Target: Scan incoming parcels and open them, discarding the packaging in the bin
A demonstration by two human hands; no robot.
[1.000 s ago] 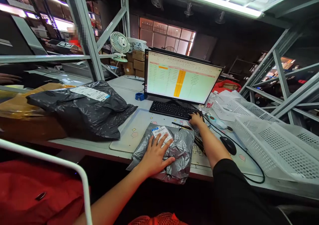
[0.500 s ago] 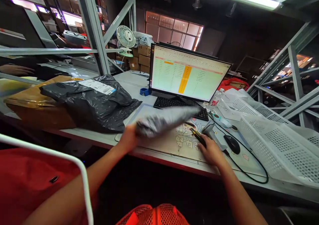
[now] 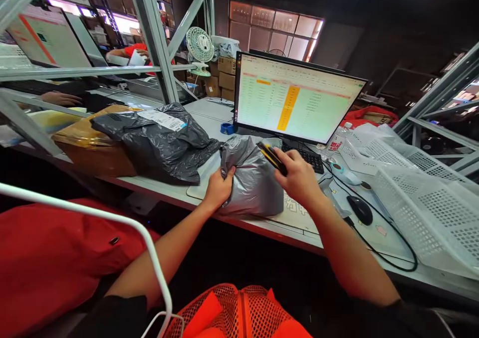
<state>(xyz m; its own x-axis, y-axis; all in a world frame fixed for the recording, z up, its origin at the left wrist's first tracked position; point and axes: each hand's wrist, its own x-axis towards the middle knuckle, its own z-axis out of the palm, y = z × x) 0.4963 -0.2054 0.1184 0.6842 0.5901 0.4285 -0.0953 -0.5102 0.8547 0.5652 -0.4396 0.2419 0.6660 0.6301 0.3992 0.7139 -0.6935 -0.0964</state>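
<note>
In the head view, the left hand (image 3: 219, 187) grips a grey plastic parcel (image 3: 254, 183) by its gathered left side. The thumb presses on the near face of the bunched film and points up along the fold; the other fingers are mostly hidden, so how far they reach around behind cannot be told. The bulk of the parcel lies to the right of this grip, bulging out between the two hands, above the near edge of the desk (image 3: 209, 111) and in front of the desk mat (image 3: 295, 218). Whether its bottom bears on the desk is unclear.

The right hand (image 3: 299, 176) is closed around a slim black-and-yellow tool (image 3: 270, 157), fingers curled over it. The tool's tip points up and left, in front of the parcel's upper right part; contact between them cannot be made out. The right fingers are just beside the parcel's upper right side, on the far side from the left thumb.

A dark parcel (image 3: 164, 146) lies to the left, against a cardboard box (image 3: 101, 158). Behind the hands stand a monitor (image 3: 295, 96) and a partly covered keyboard (image 3: 312, 161); a black mouse (image 3: 359, 210) sits right of the right forearm, near a white basket (image 3: 422, 223).
</note>
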